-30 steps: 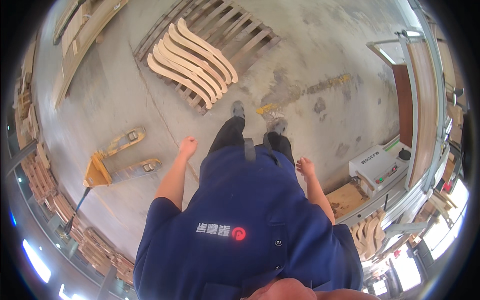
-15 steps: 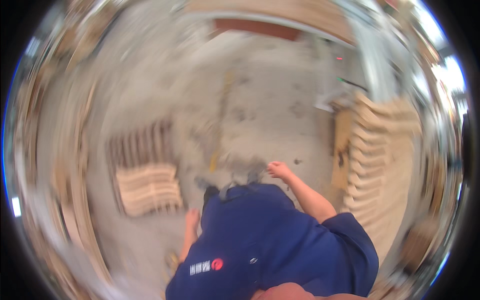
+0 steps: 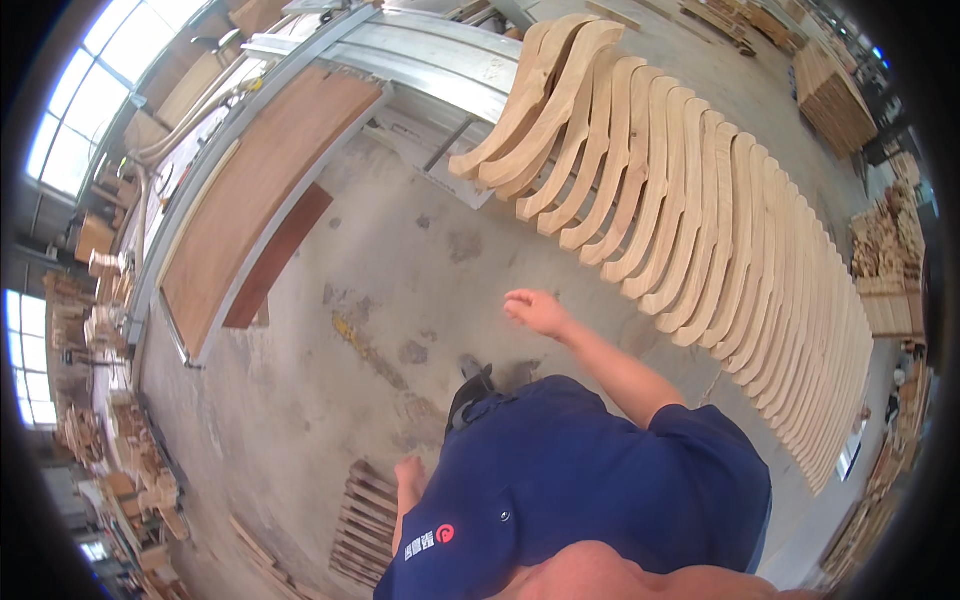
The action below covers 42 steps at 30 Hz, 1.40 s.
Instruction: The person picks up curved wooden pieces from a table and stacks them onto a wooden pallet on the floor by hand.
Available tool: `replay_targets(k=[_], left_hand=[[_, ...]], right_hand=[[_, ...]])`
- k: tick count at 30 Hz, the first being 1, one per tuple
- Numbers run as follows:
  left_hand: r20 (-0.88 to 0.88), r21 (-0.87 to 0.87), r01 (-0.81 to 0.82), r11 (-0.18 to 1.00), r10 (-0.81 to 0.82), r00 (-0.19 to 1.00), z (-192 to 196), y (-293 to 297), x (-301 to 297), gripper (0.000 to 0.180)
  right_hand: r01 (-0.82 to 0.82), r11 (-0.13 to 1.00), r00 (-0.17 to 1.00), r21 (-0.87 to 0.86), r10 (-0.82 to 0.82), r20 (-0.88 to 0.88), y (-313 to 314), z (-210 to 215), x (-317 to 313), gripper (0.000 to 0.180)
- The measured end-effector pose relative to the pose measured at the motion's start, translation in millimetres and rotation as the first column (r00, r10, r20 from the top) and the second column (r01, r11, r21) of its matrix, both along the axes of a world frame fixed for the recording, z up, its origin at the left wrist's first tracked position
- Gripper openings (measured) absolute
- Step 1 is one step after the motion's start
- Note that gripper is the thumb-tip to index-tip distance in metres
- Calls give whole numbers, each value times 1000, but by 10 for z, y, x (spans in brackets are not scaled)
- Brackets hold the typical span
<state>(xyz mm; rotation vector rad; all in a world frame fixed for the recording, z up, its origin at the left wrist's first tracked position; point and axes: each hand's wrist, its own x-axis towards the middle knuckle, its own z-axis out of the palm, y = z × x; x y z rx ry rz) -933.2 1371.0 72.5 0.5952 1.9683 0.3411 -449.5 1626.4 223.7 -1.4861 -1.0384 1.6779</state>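
Observation:
My right hand (image 3: pixel 537 312) is out in front of my body above the concrete floor, its fingers loosely curled and slightly apart with nothing in them. To its right runs a long row of curved pale wooden pieces (image 3: pixel 690 200), shaped like furniture legs and packed side by side; the hand is apart from them. My left hand (image 3: pixel 408 470) hangs low at my side, small in view, near a slatted wooden pallet (image 3: pixel 365 520) on the floor. Its fingers are mostly hidden, and no object shows in it.
At the far left stands a machine table with a brown wooden top (image 3: pixel 270 190) and a metal rail (image 3: pixel 240 130). A metal bed (image 3: pixel 430 60) extends behind the wooden row. Wood stacks (image 3: pixel 830 95) stand at the far right, and loose timber (image 3: pixel 135 490) lines the left side.
My view has turned to the right: the curved pieces and the machine table now show larger and sharper. The pallet has shifted lower in view. Both hands remain apart from the objects.

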Motion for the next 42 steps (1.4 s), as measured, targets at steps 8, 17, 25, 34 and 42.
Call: replay_targets(k=[8,17,25,34,42], left_hand=[[193,60,11,998,-22,981,-500,1760,131,32],[216,50,145,988,-152,964,-166,2862,355,32],[137,257,120,959,-159,978,1063,4190,1260,28],[-125,568,663,488,-745,655,2216,5993,3415,44],[-520,447,889,99,-780,348,2589,6517,5231,73]], right_hand=[[185,926,844,328,-321,430,936,739,540,45],[316,841,555,440,-540,633,2406,960,939,86],[327,689,530,647,-701,478,3037,353,1075,91],[356,791,625,497,-597,502,2438,752,1865,87],[461,786,572,412,-618,539,1940,626,2478,90]])
